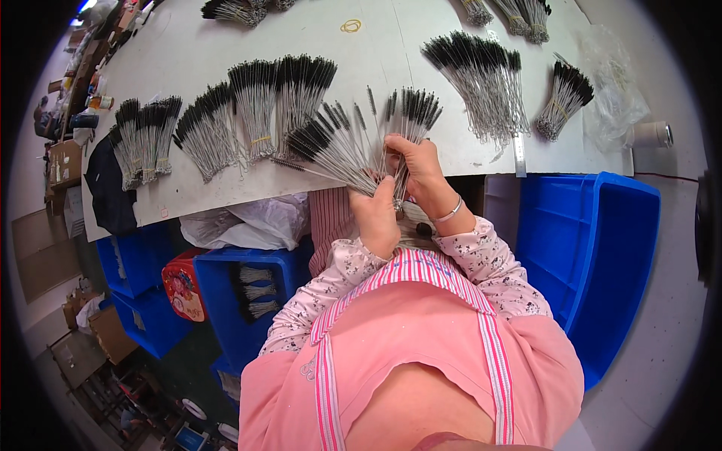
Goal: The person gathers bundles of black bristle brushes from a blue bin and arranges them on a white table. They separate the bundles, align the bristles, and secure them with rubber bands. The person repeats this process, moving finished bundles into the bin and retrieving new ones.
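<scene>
Both my hands hold thin wire brushes with black bristle tips at the table's near edge. My left hand [375, 218] is closed round the wire ends of a fanned bunch of brushes [331, 146], whose tips spread to the upper left. Beside it, my right hand [418, 167] pinches the stems of a smaller, more upright group of brushes [417, 109]. The two groups meet just above my left thumb, and the fingers behind the stems are hidden. One brush [301, 167] sticks out sideways to the left of the fan.
More brush bunches lie on the white table [361, 60]: several at left, a large loose pile [481, 83] and a banded bundle [564, 101] at right. A yellow rubber band [350, 26] lies farther back. Blue bins [587, 248] stand below, near a clear plastic bag [613, 90].
</scene>
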The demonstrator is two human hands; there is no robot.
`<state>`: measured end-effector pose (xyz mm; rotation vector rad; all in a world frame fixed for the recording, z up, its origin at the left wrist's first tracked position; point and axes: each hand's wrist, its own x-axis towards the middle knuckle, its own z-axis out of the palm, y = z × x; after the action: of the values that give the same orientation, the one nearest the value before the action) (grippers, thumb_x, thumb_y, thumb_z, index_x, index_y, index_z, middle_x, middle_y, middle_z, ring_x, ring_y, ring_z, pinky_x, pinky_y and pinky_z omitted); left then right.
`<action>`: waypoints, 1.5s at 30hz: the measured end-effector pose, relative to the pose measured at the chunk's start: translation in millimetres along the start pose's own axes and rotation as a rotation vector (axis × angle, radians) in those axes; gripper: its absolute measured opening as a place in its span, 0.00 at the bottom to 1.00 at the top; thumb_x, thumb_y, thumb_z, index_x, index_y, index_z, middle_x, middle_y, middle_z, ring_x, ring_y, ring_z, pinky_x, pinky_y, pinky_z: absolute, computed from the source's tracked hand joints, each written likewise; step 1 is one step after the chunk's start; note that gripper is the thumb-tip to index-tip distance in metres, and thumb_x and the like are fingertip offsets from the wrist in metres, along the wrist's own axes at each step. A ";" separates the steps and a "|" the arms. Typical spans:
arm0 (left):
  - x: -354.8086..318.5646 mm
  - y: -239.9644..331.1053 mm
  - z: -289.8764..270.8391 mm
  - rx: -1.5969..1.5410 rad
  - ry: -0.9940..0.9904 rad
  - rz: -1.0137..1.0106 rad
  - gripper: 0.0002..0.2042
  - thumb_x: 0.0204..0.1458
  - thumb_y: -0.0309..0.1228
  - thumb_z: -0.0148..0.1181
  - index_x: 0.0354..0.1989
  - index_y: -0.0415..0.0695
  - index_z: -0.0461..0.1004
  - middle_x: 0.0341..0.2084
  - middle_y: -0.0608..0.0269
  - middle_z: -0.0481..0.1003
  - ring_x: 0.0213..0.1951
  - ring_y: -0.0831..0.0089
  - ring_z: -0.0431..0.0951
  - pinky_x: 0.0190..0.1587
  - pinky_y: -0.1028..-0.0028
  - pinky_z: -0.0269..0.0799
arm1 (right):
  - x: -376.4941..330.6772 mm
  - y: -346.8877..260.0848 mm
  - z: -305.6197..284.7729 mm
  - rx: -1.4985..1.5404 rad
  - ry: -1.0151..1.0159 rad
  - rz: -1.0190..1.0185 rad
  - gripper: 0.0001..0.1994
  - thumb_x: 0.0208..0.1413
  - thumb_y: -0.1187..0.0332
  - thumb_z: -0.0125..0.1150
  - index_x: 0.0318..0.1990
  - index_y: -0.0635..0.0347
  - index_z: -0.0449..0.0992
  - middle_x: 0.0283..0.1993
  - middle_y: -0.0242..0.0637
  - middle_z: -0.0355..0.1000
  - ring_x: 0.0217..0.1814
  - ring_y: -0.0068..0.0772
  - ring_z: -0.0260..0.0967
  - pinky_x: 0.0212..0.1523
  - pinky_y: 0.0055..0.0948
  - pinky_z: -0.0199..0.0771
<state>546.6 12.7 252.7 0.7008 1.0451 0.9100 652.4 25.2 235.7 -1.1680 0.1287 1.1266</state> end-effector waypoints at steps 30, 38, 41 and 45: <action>-16.3 31.1 -17.7 0.108 -0.296 -0.148 0.14 0.53 0.18 0.51 0.44 0.40 0.55 0.32 0.51 0.72 0.19 0.77 0.68 0.19 0.79 0.65 | 30.0 -43.3 26.6 -0.047 -0.098 -0.038 0.03 0.40 0.76 0.63 0.23 0.67 0.75 0.22 0.36 0.71 0.21 0.27 0.67 0.23 0.27 0.66; -19.5 18.8 -38.4 0.185 -0.291 -0.104 0.14 0.51 0.16 0.53 0.41 0.40 0.56 0.29 0.54 0.71 0.20 0.77 0.69 0.18 0.79 0.64 | 76.2 -107.2 11.2 0.001 0.162 -0.457 0.02 0.44 0.74 0.60 0.25 0.60 0.73 0.23 0.33 0.72 0.20 0.18 0.64 0.19 0.16 0.58; -17.2 25.1 -32.8 0.184 -0.224 -0.102 0.13 0.50 0.16 0.53 0.39 0.40 0.57 0.28 0.57 0.69 0.19 0.76 0.69 0.18 0.78 0.64 | 78.7 -128.3 -1.9 -0.052 0.076 -0.647 0.03 0.47 0.75 0.60 0.28 0.65 0.74 0.21 0.32 0.70 0.14 0.17 0.61 0.12 0.17 0.58; -4.6 12.2 -31.5 0.147 -0.155 -0.091 0.12 0.49 0.19 0.58 0.38 0.41 0.62 0.26 0.60 0.71 0.21 0.76 0.71 0.18 0.77 0.65 | 54.7 -101.2 -6.5 -0.480 -0.090 -0.407 0.07 0.50 0.70 0.63 0.29 0.65 0.74 0.20 0.30 0.68 0.13 0.16 0.61 0.10 0.17 0.59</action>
<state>512.6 16.3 253.6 0.8263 1.0041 0.6945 757.9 59.7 266.4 -1.4800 -0.4548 0.8626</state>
